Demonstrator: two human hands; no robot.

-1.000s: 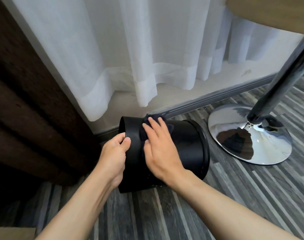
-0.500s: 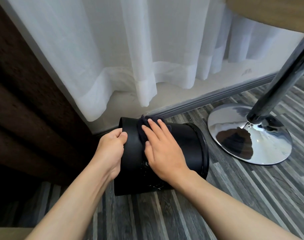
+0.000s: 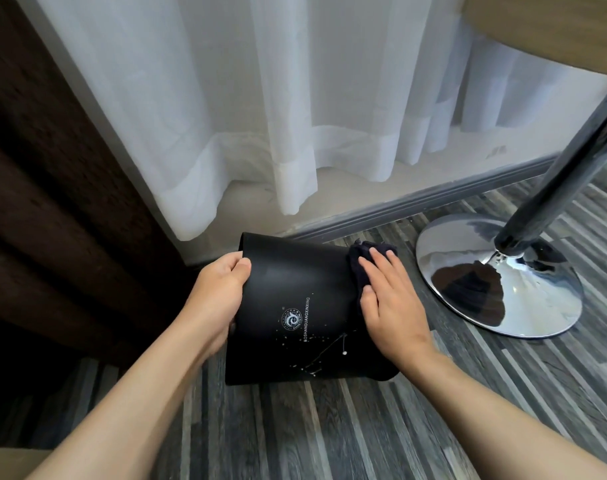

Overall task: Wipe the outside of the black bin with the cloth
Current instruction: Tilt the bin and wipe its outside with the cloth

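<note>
Head view: left hand (image 3: pixel 218 295) grips black bin (image 3: pixel 295 313) rim; right hand (image 3: pixel 392 299) flat, pressing half-hidden cloth (image 3: pixel 359 268).

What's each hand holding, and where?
Left hand grips the black bin at its left end; right hand presses the cloth flat against its right end.

floor (image 3: pixel 329 427): grey striped wood | sheer white curtain (image 3: pixel 260 98) | chrome table base (image 3: pixel 496 275) right | dark drape (image 3: pixel 53 202) left

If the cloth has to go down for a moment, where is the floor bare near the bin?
Bare striped floor lies in front of the black bin, between both forearms. It is tight on the right, where the right hand presses the cloth close to the chrome base.
</note>
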